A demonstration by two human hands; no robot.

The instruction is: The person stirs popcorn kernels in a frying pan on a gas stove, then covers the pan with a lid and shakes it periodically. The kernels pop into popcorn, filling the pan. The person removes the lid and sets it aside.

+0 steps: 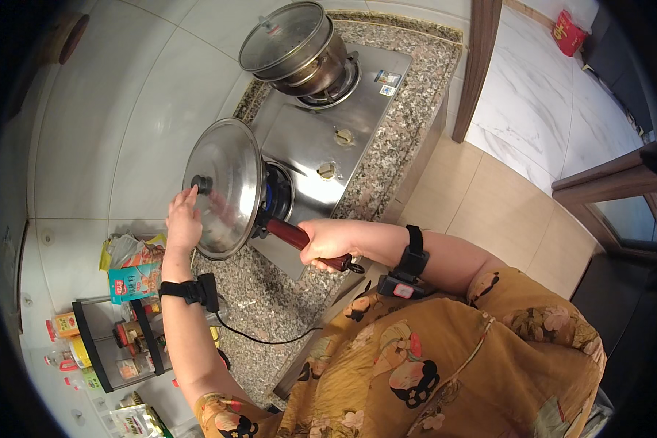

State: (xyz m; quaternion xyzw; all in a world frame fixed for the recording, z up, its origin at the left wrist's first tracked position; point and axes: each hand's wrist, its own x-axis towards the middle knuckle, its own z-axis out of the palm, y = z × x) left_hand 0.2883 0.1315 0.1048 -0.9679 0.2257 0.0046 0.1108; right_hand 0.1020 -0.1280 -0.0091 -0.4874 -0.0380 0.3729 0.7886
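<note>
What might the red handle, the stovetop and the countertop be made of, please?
Red handle: glossy wood or plastic; its sheen fits both. Stovetop: probably shiny stainless steel, given its grey metallic reflections. Countertop: smooth-looking granite or imitation, from its speckled grain.

On speckled granite counter (pixel 270 365), can see steel stove (pixel 299 142), and on the stove's far burner (pixel 350 82), a lidded pot (pixel 306 62).

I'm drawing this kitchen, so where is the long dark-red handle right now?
In the head view, the dark-red handle is near the middle, gripped in the person's right hand, just to the lower right of the big round lid.
</note>
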